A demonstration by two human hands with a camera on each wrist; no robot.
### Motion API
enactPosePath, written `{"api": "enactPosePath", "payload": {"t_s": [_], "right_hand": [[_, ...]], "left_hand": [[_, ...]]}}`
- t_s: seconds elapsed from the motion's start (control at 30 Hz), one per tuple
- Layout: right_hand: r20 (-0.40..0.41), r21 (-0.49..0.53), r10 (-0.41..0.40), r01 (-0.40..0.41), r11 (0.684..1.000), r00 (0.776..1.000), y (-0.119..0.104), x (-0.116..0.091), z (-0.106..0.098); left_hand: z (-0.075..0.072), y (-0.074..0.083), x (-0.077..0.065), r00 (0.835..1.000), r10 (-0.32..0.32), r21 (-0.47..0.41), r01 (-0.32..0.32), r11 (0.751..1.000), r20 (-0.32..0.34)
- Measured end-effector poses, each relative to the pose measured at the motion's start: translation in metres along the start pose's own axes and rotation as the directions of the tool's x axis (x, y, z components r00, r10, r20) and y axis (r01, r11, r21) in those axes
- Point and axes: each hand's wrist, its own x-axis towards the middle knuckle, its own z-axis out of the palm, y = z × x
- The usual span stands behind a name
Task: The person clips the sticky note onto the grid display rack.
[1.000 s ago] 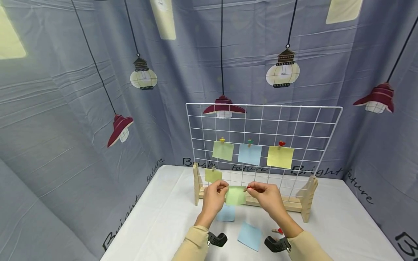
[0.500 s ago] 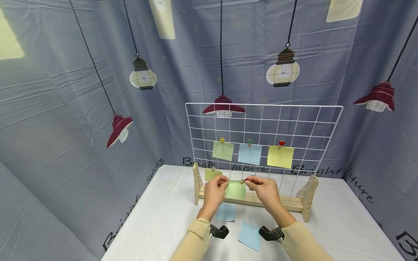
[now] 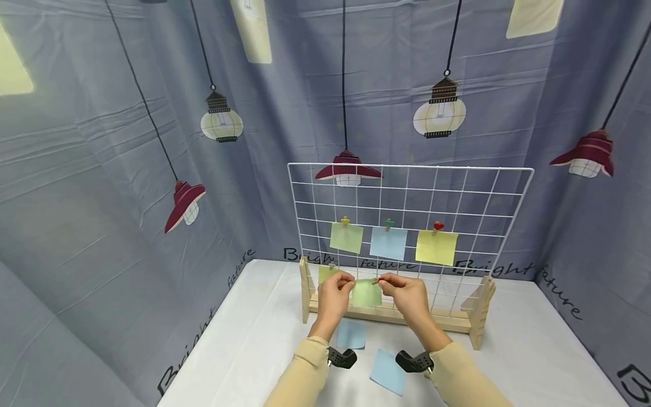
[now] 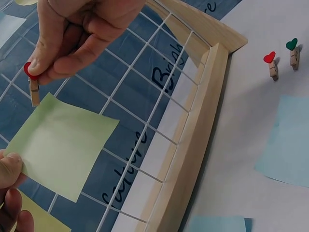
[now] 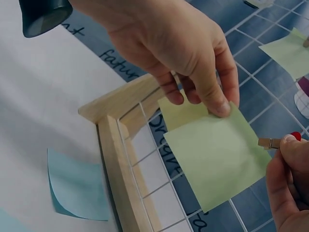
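Observation:
A light green sticky note (image 3: 367, 293) is held up against the lower part of the white wire grid (image 3: 470, 213). My left hand (image 3: 333, 298) pinches its upper left corner between thumb and finger, as the right wrist view also shows at the note (image 5: 219, 157). In my right hand (image 3: 411, 296) is a small wooden clothespin (image 4: 34, 92) with a red heart, pinched between thumb and finger. The clothespin's tip is at the note's upper edge; whether it bites the paper or wire I cannot tell. Behind my left hand, a yellow-green note (image 3: 326, 272) hangs on the grid, partly hidden.
Green (image 3: 346, 237), blue (image 3: 389, 243) and yellow (image 3: 436, 247) notes hang clipped higher on the grid. Its wooden stand (image 3: 450, 323) rests on the white table. Blue notes (image 3: 388, 372) lie in front. Two heart clothespins, red (image 4: 272, 66) and green (image 4: 293, 53), lie on the table.
Both hands have moved slightly up and forward with the green note, from below toward the grid. The right hand has brought the red-heart clothespin left, to the note's upper edge.

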Motion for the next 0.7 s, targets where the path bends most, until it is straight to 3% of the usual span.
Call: {"api": "enactPosePath", "payload": {"t_s": [0.7], "right_hand": [[-0.050,0.006,-0.080,0.080,0.997,0.996,-0.002,0.016,0.018]], "left_hand": [[0.009,0.000,0.012,0.997,-0.022,0.017,0.024,1.000,-0.074]]}}
